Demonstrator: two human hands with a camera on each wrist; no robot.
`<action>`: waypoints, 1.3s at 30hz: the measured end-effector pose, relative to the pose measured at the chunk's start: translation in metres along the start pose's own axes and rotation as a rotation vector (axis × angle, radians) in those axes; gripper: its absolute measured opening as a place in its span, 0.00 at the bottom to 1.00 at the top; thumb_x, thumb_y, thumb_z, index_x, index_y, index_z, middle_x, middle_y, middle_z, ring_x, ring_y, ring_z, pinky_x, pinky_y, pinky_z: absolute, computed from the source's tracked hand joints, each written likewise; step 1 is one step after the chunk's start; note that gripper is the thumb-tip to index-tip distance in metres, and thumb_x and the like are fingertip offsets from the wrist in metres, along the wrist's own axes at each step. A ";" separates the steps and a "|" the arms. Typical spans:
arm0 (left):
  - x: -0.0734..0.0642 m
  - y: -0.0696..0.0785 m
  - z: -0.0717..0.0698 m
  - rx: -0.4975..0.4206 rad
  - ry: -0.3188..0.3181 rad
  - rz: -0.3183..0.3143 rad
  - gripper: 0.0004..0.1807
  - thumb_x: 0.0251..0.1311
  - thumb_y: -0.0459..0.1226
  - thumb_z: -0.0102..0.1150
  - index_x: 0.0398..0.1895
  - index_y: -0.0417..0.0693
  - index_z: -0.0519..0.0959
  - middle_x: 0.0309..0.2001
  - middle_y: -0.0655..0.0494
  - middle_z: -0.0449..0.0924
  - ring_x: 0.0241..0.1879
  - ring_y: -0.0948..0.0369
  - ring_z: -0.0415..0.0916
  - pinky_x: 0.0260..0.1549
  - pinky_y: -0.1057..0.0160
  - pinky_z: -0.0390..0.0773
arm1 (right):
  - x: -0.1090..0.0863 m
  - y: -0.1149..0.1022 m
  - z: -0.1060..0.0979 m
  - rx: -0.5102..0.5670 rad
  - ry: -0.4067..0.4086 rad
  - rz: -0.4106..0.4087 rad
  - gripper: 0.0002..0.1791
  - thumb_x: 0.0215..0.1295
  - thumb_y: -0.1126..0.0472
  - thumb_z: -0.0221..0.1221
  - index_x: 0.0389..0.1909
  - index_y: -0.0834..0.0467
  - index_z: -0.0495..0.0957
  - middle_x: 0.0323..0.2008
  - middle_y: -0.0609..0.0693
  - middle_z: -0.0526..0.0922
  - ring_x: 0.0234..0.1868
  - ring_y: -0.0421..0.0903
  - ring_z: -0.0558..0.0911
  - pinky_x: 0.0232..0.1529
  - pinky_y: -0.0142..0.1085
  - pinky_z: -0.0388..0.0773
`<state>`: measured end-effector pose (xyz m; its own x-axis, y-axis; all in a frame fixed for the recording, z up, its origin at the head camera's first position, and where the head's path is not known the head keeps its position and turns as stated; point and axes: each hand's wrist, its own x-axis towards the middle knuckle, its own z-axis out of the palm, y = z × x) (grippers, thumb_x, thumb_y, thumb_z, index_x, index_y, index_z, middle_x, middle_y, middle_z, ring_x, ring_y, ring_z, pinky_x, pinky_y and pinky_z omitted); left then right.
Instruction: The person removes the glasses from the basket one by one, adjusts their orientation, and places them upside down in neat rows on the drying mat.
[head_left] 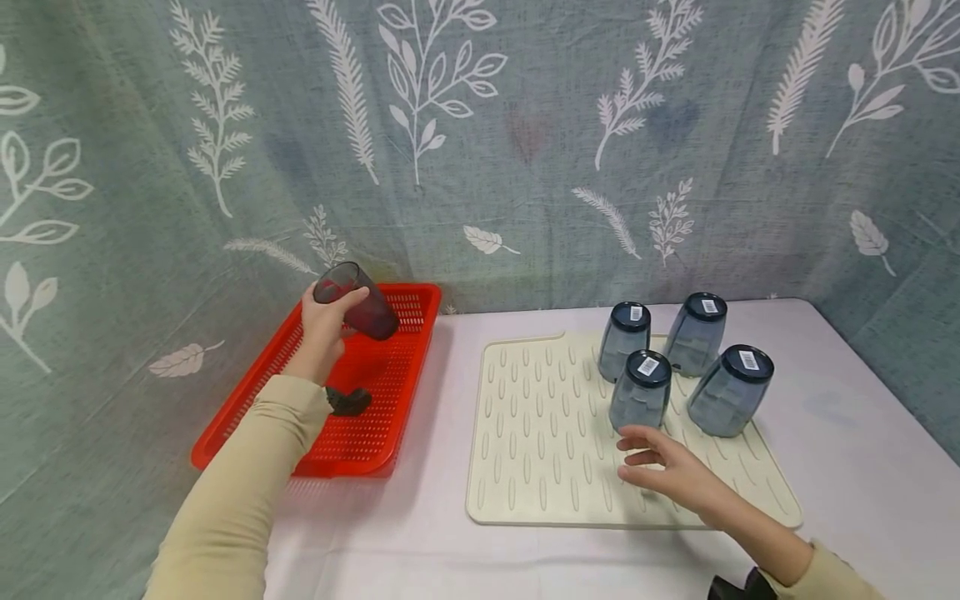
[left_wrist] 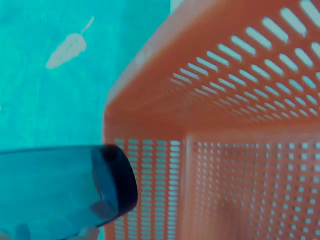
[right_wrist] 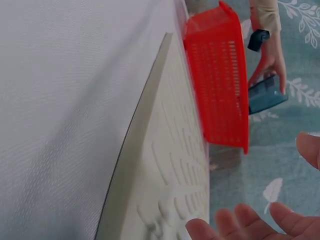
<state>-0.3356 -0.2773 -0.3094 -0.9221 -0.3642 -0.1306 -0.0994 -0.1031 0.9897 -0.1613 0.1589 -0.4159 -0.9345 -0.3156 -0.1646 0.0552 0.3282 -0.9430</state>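
Note:
In the head view my left hand (head_left: 324, 321) grips a dark translucent glass (head_left: 367, 310) over the back of a red plastic basket (head_left: 433, 333). The glass lies tilted, its mouth toward the upper left and its thick base toward the lower right. That base also shows in the left wrist view, beside the basket's slotted wall (left_wrist: 155, 190). My right hand (head_left: 667, 468) hovers over a cream mat (head_left: 525, 450) with fingers spread and nothing held. It is just in front of the nearest upside-down blue-grey glass (head_left: 640, 404).
Further upside-down glasses, a back left one (head_left: 624, 346), a back right one (head_left: 697, 333) and a front right one (head_left: 729, 400), stand on the mat with labels on their bases. A white cloth (head_left: 847, 400) covers the table. Leaf-patterned fabric (head_left: 540, 167) hangs behind.

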 end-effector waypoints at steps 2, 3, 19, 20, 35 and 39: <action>-0.003 0.002 0.002 -0.036 0.005 0.000 0.51 0.51 0.38 0.65 0.71 0.63 0.40 0.64 0.54 0.57 0.58 0.58 0.63 0.51 0.49 0.69 | 0.001 -0.001 0.001 0.008 0.000 -0.008 0.35 0.59 0.58 0.59 0.63 0.67 0.57 0.55 0.64 0.68 0.53 0.56 0.72 0.46 0.42 0.76; -0.005 0.004 0.003 -0.055 0.006 -0.001 0.51 0.51 0.38 0.64 0.71 0.63 0.40 0.64 0.55 0.57 0.59 0.58 0.62 0.52 0.49 0.68 | 0.002 -0.001 0.001 0.011 -0.001 -0.011 0.35 0.59 0.58 0.59 0.63 0.67 0.57 0.56 0.64 0.68 0.53 0.56 0.72 0.46 0.42 0.76; -0.040 0.014 0.027 -0.267 -0.045 0.043 0.47 0.52 0.35 0.64 0.70 0.58 0.46 0.58 0.56 0.62 0.55 0.58 0.66 0.57 0.42 0.63 | 0.015 -0.005 0.010 0.045 0.018 -0.002 0.36 0.60 0.57 0.58 0.65 0.65 0.55 0.60 0.65 0.65 0.58 0.60 0.68 0.49 0.46 0.73; -0.042 0.014 0.028 -0.279 -0.046 0.045 0.46 0.52 0.35 0.64 0.70 0.58 0.47 0.57 0.56 0.63 0.55 0.58 0.66 0.57 0.41 0.63 | 0.015 -0.006 0.011 0.046 0.019 -0.001 0.36 0.60 0.56 0.58 0.65 0.64 0.55 0.60 0.65 0.65 0.58 0.60 0.68 0.49 0.46 0.73; -0.056 0.003 0.032 -0.387 -0.083 0.005 0.45 0.54 0.35 0.61 0.71 0.59 0.45 0.60 0.54 0.62 0.59 0.54 0.64 0.58 0.41 0.60 | 0.031 -0.010 0.017 0.099 0.033 -0.025 0.38 0.61 0.54 0.58 0.67 0.63 0.52 0.63 0.66 0.61 0.61 0.61 0.66 0.48 0.44 0.75; -0.058 0.001 0.036 -0.407 -0.083 0.002 0.46 0.55 0.35 0.61 0.71 0.58 0.44 0.60 0.54 0.61 0.59 0.53 0.63 0.58 0.41 0.60 | 0.035 -0.013 0.020 0.120 0.044 -0.029 0.38 0.61 0.54 0.58 0.67 0.62 0.53 0.63 0.65 0.61 0.61 0.60 0.66 0.48 0.45 0.75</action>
<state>-0.2952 -0.2232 -0.2983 -0.9507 -0.2909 -0.1072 0.0430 -0.4663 0.8836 -0.1874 0.1256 -0.4150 -0.9506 -0.2836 -0.1260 0.0666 0.2101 -0.9754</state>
